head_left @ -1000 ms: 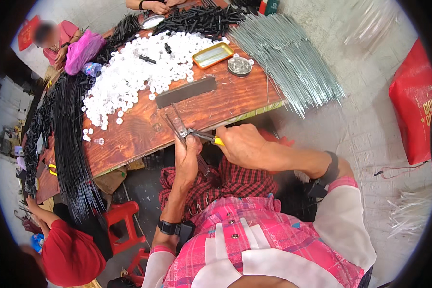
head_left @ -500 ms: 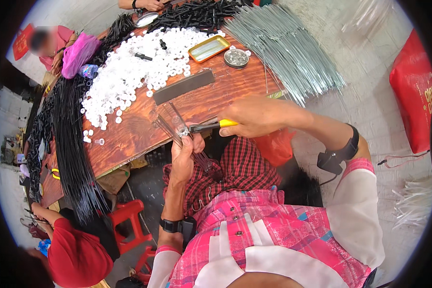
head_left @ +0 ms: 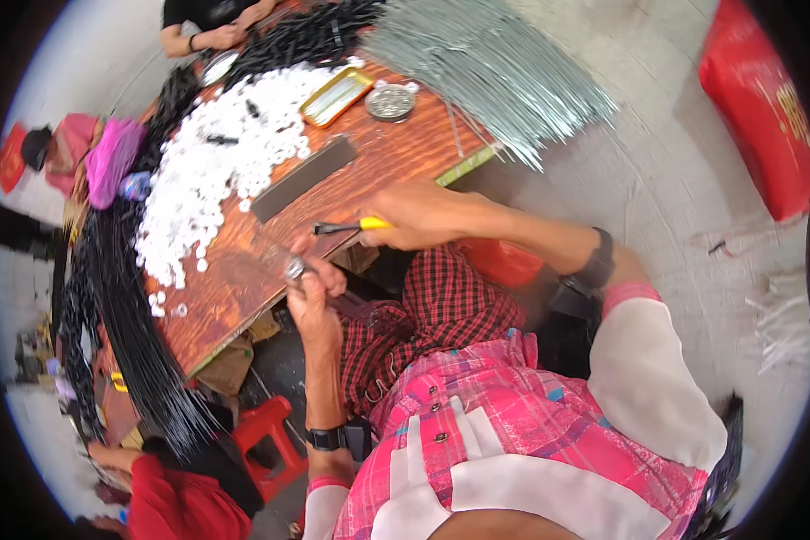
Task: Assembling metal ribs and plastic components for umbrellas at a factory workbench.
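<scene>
My left hand (head_left: pixel 313 301) is closed near the table's front edge, around a bundle of thin dark rods. A small round silvery piece (head_left: pixel 294 267) shows at its fingertips; the rods themselves are smeared and hard to make out. My right hand (head_left: pixel 409 216) grips a pair of pliers by its yellow handle (head_left: pixel 373 223). The dark jaws (head_left: pixel 333 229) point left, just above and right of my left fingers, apart from the silvery piece. Whether the jaws hold anything is too small to tell.
On the wooden table (head_left: pixel 229 292) lie a dark flat bar (head_left: pixel 303 178), white plastic rings (head_left: pixel 225 153), a yellow-rimmed tray (head_left: pixel 337 97), a round tin (head_left: pixel 391 103), grey rods (head_left: pixel 490 72) and black rods (head_left: pixel 144 315). Co-workers sit around it. A red stool (head_left: pixel 268 441) stands at left.
The pliers have come away from the silvery piece, moving left and up with my right hand. My left hand has shifted left and down. The whole view has swung.
</scene>
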Tool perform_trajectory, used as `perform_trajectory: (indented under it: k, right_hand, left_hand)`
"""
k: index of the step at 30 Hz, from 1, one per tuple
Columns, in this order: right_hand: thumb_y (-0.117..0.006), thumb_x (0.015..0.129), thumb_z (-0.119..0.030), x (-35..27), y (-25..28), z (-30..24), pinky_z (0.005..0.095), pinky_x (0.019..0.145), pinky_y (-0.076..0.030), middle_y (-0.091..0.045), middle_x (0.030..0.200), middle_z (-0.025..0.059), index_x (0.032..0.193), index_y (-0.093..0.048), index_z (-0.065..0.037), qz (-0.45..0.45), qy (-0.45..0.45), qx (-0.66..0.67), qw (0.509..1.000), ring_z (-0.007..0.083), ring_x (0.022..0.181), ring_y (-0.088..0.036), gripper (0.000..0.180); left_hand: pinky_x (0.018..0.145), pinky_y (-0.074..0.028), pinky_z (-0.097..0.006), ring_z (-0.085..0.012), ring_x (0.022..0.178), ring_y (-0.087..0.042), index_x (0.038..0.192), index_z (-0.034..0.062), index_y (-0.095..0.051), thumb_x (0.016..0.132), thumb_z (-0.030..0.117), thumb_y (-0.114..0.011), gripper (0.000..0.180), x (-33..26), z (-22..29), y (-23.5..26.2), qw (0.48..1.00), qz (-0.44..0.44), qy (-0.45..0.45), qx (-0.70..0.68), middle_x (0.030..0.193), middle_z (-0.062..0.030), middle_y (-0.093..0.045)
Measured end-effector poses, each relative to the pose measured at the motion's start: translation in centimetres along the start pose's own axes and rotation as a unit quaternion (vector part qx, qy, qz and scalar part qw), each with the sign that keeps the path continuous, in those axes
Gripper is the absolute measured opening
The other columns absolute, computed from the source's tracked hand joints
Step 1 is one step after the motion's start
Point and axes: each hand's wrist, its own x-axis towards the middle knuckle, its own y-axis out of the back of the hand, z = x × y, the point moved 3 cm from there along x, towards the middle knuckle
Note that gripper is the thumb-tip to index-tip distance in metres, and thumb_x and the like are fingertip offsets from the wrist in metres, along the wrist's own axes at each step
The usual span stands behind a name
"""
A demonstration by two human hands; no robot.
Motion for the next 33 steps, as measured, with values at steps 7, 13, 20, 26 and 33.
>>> perform_trajectory:
  k: [7, 13, 20, 26, 33]
  right_hand:
    - [-0.073, 0.076, -0.026, 4.4, -1.4, 6.8, 0.0487, 0.079, -0.047, -0.064, 0.1, 0.0137, 0.103, -0.063, -0.006, 0.193, 0.053, -0.198, 0.96, 0.0352, 0.095, -0.062, 0.035]
    - [-0.069, 0.081, -0.03, 2.1, -0.2, 6.9, 0.0451, 0.081, -0.049, -0.064, 0.099, 0.0106, 0.108, -0.063, -0.007, 0.264, 0.073, -0.169, 0.947, 0.0308, 0.093, -0.062, 0.036]
    - [-0.034, 0.098, -0.059, -9.1, 1.0, 2.2, 0.0315, 0.07, -0.057, -0.068, 0.099, 0.0157, 0.123, -0.056, 0.002, -0.22, -0.122, 0.461, 0.851, 0.0221, 0.086, -0.069, 0.07]
    - [-0.071, 0.087, -0.037, -20.7, -3.7, 1.9, 0.0291, 0.06, -0.054, -0.059, 0.105, 0.0092, 0.134, -0.038, -0.005, -0.273, -0.25, 0.575, 0.73, 0.017, 0.077, -0.066, 0.066]
    - [-0.063, 0.091, -0.031, -27.2, -7.2, 9.6, 0.0254, 0.048, -0.041, -0.05, 0.079, 0.002, 0.122, -0.046, -0.006, -0.03, -0.345, 0.518, 0.782, 0.0094, 0.056, -0.048, 0.043]
  left_hand:
    - [0.069, -0.039, -0.032, -0.0139, 0.073, -0.042, 0.123, 0.0027, -0.047, 0.1, 0.031, -0.053, 0.037, -1.3, -1.1, 0.4, 0.997, -0.025, 0.061, 0.03, 0.082, -0.0031, -0.045]
    - [0.06, -0.034, -0.028, -0.01, 0.066, -0.036, 0.109, 0.0054, -0.05, 0.101, 0.031, -0.052, 0.027, -2.2, 3.0, -3.3, 0.996, -0.049, -0.016, 0.077, 0.073, -0.0003, -0.038]
    - [0.067, -0.046, -0.041, -0.0335, 0.075, -0.058, 0.108, 0.0005, -0.056, 0.071, 0.002, -0.064, 0.038, -2.9, 4.3, -11.9, 0.71, -0.418, -0.163, 0.542, 0.083, -0.0142, -0.058]
    - [0.079, -0.047, -0.045, -0.0381, 0.088, -0.058, 0.112, 0.0007, -0.054, 0.067, -0.004, -0.062, 0.045, -4.3, -7.2, -13.0, 0.7, -0.519, -0.08, 0.484, 0.096, -0.0171, -0.06]
    - [0.108, -0.035, -0.047, -0.0431, 0.126, -0.04, 0.143, 0.0012, -0.034, 0.071, 0.004, -0.075, 0.083, -2.9, -9.0, -18.8, 0.716, -0.546, -0.111, 0.42, 0.133, -0.021, -0.042]
